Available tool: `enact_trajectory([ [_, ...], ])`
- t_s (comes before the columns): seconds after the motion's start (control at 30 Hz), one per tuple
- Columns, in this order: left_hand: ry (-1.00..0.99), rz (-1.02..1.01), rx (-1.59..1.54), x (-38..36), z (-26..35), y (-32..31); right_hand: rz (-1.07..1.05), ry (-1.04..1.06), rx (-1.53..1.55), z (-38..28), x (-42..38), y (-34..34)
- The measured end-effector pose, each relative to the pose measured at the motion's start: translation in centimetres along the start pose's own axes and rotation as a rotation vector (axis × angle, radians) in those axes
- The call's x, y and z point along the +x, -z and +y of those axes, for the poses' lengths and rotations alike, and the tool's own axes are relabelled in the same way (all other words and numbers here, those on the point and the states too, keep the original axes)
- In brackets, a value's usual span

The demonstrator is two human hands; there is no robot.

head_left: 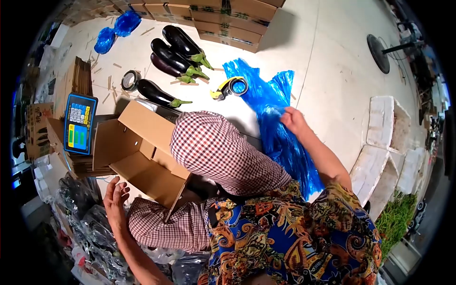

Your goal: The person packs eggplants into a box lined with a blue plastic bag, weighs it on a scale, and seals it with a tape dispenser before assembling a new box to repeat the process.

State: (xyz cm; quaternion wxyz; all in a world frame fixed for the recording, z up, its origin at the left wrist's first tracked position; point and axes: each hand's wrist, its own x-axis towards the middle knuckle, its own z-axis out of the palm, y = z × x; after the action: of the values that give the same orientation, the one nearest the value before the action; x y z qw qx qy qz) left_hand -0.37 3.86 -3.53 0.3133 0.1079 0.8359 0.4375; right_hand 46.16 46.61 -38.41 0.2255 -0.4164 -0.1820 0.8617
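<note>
My right hand (294, 121) has its fingers closed at the edge of a crumpled blue plastic bag (273, 116), spread from the floor toward my lap. At the left, my left hand (115, 195) is raised beside an open cardboard box (154, 178), its fingers bent and apart with nothing in them. The box is tilted, with its flaps out, next to my checkered knees (204, 140). A yellow tape dispenser (228, 89) lies against the blue bag. Several dark eggplants (171, 57) lie on the floor ahead, one of them (154, 91) touching a tape roll (129, 80).
A blue-framed scale display (80, 124) stands left of the box, near stacked flat cardboard (81, 78). Closed boxes (228, 23) stand at the back. White foam boxes (375, 166) and green produce (396, 228) are at the right. A round black stand base (377, 53) is farther back.
</note>
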Motion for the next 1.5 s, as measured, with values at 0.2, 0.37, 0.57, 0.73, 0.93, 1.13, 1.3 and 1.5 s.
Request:
enact_trajectory([
  [0.2, -0.119, -0.060, -0.053, -1.1, 4.7, -3.3, 0.062, -0.117, 0.053, -6.5, -8.9, -13.6],
  [0.37, -0.323, -0.237, -0.105, -3.7, 11.1, -8.7, -0.179, 0.027, -0.017, -9.0, -11.8, -24.5],
  [0.57, -0.417, -0.586, -0.244, -5.9, 15.7, -17.6, -0.541, 0.377, 0.159, -12.9, -17.6, -36.8],
  [0.73, -0.718, -0.450, -0.194, -5.6, 17.6, -22.0, -0.873, 0.630, -0.005, -12.5, -22.6, -41.4],
  [0.93, -0.592, -0.251, -0.207, -3.3, 17.9, -16.1, -1.028, 0.346, 0.154, -13.0, -20.9, -43.7],
  [1.13, -0.785, -0.274, 0.390, -3.5, 11.6, -9.1, -0.647, 0.405, 0.128, -10.5, -17.2, -44.8],
  [1.3, -0.458, -0.186, 1.291, -1.7, 1.9, -5.6, -0.645, 0.232, 0.219, -10.2, -12.1, -44.8],
  [1.5, -0.474, -0.277, 1.457, 5.0, -5.4, -5.7, -0.640, 0.178, 0.124, -6.6, -13.3, -46.5],
])
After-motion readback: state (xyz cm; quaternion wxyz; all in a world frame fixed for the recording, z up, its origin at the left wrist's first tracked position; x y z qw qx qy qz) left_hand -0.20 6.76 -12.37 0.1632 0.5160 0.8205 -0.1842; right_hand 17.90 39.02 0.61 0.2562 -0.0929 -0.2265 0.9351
